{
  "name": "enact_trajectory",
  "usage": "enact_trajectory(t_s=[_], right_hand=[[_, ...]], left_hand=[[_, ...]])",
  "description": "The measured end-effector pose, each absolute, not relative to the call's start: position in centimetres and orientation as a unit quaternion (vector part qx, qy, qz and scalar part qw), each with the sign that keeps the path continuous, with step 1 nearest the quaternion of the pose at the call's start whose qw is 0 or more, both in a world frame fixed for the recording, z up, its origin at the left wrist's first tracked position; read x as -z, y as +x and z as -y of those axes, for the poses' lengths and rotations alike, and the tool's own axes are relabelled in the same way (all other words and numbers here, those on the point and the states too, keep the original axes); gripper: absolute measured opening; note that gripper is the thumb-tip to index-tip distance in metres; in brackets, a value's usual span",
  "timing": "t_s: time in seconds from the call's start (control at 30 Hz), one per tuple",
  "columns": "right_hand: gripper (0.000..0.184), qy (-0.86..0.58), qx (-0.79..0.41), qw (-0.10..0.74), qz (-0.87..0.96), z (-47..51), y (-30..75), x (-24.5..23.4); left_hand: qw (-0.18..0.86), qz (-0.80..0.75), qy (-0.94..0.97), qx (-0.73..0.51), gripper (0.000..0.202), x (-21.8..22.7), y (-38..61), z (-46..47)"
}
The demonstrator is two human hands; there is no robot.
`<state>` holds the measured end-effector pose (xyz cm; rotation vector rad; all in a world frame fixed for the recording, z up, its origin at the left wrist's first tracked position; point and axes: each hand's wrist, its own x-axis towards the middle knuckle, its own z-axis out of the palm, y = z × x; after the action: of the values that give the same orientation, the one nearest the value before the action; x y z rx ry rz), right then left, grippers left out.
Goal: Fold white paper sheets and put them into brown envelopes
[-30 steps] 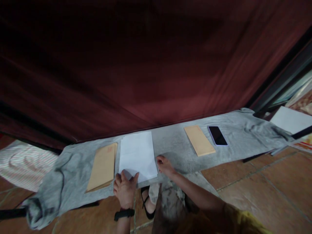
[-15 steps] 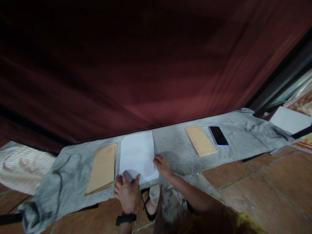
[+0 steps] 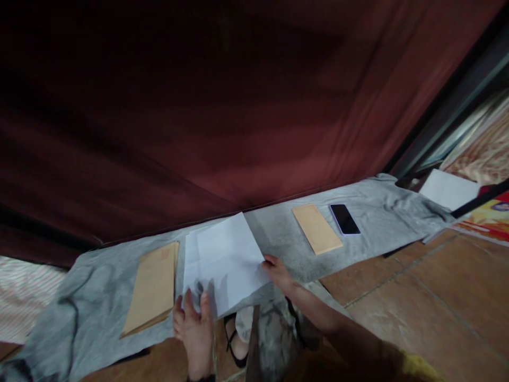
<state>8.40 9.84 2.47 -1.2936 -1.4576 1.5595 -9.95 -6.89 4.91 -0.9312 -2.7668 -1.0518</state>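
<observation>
A sheet of white paper (image 3: 230,249) lies askew over a stack of paper (image 3: 191,265) on the grey cloth. My right hand (image 3: 276,270) pinches the sheet at its right edge. Over the stack's lower left corner, my left hand (image 3: 193,321) has its fingers spread and holds nothing; whether the fingertips touch the paper I cannot tell. Close by on the left are brown envelopes (image 3: 153,286), overlapping one another. Another brown envelope or small pile of them (image 3: 317,228) lies to the right of the paper.
A phone with a dark screen (image 3: 344,219) rests right of the envelopes. The grey cloth (image 3: 382,217) covers a narrow bench, with a dark red curtain (image 3: 238,132) behind it. A white flat object (image 3: 449,189) stands at far right. Below are floor tiles (image 3: 421,286) and a sandalled foot (image 3: 238,339).
My right hand has shifted the top sheet rightward and turned it off the stack. My left hand has lifted its fingers from the lower left corner. The view has swung slightly right.
</observation>
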Motion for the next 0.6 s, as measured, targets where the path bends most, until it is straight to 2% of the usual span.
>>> enact_trajectory(t_s=[0.13, 0.27, 0.6], right_hand=[[0.022, -0.509, -0.585, 0.365, 0.516, -10.5, 15.9, -1.9], [0.021, -0.534, -0.579, 0.388, 0.479, -10.7, 21.3, -0.9], [0.020, -0.540, -0.583, 0.401, 0.455, -12.7, 22.5, 0.7]], left_hand=[[-0.040, 0.832, -0.369, 0.413, 0.065, -4.9, -8.2, 5.6], [-0.097, 0.788, -0.430, 0.430, 0.063, -4.6, -4.5, 3.7], [-0.126, 0.704, -0.583, 0.385, 0.048, -2.5, 1.2, -0.9]])
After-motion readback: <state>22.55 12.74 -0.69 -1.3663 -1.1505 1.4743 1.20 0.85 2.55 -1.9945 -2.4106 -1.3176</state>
